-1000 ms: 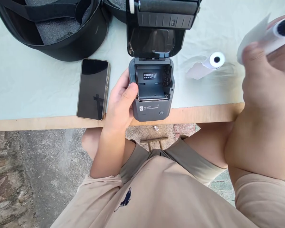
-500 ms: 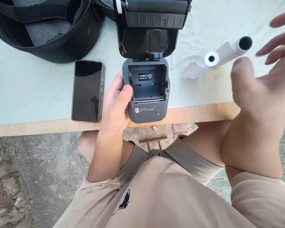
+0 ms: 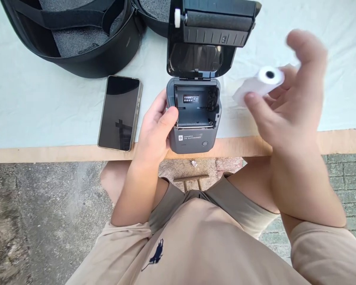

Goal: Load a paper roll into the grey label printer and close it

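My left hand [image 3: 154, 132] is closed around the left side of a small dark grey label printer [image 3: 192, 147], its thumb on the rim. The printer's lid [image 3: 202, 49] is swung up and back, with a black roller and a white gear on it. Its paper bay [image 3: 195, 114] holds no roll. To the right, my right hand [image 3: 293, 99] grips a white paper roll [image 3: 259, 83] between thumb and fingers, the index finger raised. The roll's hollow core faces up and toward me, and its loose end hangs to the left. The other roll is hidden behind this hand.
A smartphone [image 3: 118, 114] lies screen up left of my left hand. An open black zip case [image 3: 97, 59] with grey foam stands at the back left. A pale cloth [image 3: 32, 107] covers the table, whose wooden front edge [image 3: 47, 154] shows before my knees.
My right hand has come in from the right and taken hold of the paper roll. My left hand still holds the printer; the whole view has shifted slightly.
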`<state>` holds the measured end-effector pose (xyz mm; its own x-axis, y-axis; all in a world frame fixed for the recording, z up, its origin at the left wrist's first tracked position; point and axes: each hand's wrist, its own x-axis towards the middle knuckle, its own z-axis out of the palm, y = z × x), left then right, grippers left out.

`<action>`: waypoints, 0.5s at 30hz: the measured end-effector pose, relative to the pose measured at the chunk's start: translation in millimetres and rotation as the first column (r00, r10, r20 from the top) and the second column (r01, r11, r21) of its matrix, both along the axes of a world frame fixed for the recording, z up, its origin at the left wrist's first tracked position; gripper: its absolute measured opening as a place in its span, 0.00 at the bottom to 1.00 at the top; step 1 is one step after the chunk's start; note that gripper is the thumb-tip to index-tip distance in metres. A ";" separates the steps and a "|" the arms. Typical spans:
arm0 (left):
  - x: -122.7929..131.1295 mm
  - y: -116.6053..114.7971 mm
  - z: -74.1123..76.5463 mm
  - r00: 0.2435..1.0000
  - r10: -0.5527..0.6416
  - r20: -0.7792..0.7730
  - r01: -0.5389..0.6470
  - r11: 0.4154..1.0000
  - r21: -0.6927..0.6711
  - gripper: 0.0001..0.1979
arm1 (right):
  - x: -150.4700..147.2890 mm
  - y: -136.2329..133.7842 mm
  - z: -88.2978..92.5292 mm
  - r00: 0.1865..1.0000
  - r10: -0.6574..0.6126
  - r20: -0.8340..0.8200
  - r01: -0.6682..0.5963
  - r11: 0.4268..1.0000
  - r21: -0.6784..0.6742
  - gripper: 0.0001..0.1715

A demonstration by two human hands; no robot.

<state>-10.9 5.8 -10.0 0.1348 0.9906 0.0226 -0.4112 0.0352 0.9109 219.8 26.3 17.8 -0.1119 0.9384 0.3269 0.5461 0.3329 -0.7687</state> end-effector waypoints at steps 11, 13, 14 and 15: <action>-0.5 0.6 -1.0 0.999 -0.034 0.009 0.034 0.999 0.023 0.19 | -7.3 14.6 9.3 0.676 -0.172 -0.716 -0.458 0.663 -0.591 0.23; -1.2 1.8 -4.7 0.999 -0.036 0.015 0.035 0.998 0.055 0.19 | -13.8 12.3 12.6 0.641 -0.249 -0.726 -0.370 0.729 -0.577 0.21; -1.4 2.4 -6.6 0.999 -0.040 0.020 0.038 0.996 0.077 0.20 | -16.8 9.9 14.2 0.647 -0.259 -0.717 -0.290 0.787 -0.545 0.19; -1.5 2.8 -8.3 0.999 -0.039 0.015 0.038 0.997 0.068 0.20 | -19.4 6.5 16.3 0.674 -0.241 -0.698 -0.222 0.835 -0.503 0.19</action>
